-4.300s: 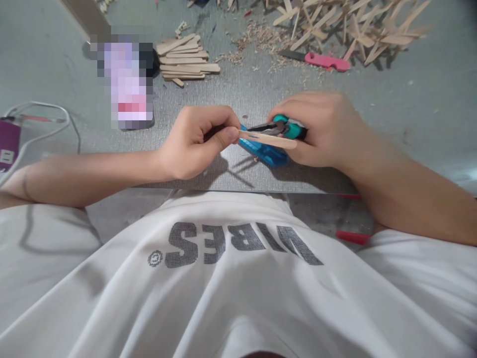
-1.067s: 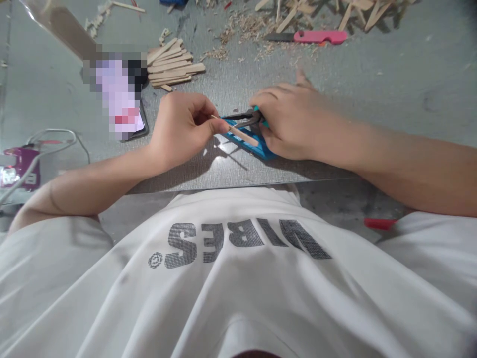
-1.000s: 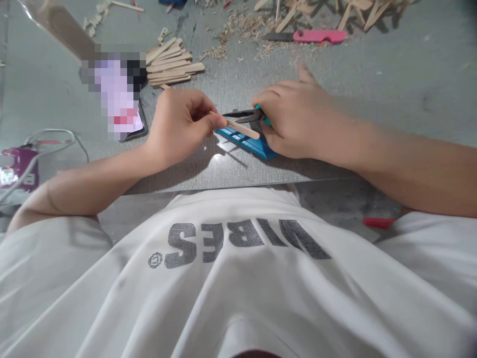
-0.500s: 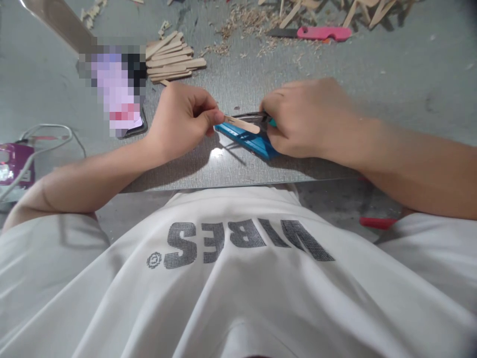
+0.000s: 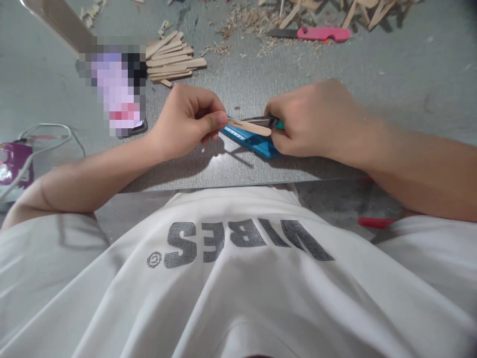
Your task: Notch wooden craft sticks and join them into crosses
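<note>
My left hand (image 5: 194,119) pinches one end of a wooden craft stick (image 5: 253,128) between thumb and finger. The stick points right, its rounded tip close to my right hand (image 5: 309,119). That hand is closed around a tool with a slim metal front (image 5: 259,120) and a bit of green near the fingers; its exact kind is hidden by the grip. The metal lies just behind the stick; whether they touch I cannot tell. Beneath both, a flat blue plastic piece (image 5: 257,145) with small pale marks rests on the table, its right end partly covered by my right hand.
A pile of craft sticks (image 5: 173,57) lies beyond my left hand, beside a blurred phone (image 5: 115,89). Wood shavings (image 5: 246,25) and a pink-handled knife (image 5: 324,34) are farther back. A purple device with a cable (image 5: 17,164) sits left. The table edge (image 5: 223,187) runs near my shirt.
My left hand and the craft stick have shifted slightly right. My right hand has moved a little right too, and more of the tool's metal and green part shows.
</note>
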Available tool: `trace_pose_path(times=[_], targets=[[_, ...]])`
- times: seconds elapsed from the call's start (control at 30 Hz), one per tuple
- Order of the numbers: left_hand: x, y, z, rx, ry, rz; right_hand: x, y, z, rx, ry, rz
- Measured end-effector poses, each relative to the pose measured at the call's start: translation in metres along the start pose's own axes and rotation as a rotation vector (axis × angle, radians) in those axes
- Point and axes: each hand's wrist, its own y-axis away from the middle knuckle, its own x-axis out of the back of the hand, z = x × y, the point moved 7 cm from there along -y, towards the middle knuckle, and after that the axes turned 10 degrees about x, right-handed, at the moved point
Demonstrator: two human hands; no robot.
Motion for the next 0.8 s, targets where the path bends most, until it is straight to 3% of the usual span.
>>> trace_pose_path(times=[0.27, 0.43, 0.6, 0.8], targets=[[-0.006, 0.001, -0.006, 0.107, 0.027, 0.008, 0.012, -0.005, -0.007, -0.002, 0.12, -0.003], [-0.009, 0.004, 0.008, 0.074, 0.052, -0.045, 0.013, -0.005, -0.009, -0.023, 0.123, -0.033], [-0.017, 0.01, 0.015, 0.148, 0.053, -0.055, 0.012, -0.001, -0.01, -0.04, 0.112, -0.019], [-0.034, 0.012, 0.02, 0.088, 0.211, -0.134, 0.009, -0.003, -0.01, 0.032, 0.07, -0.007]])
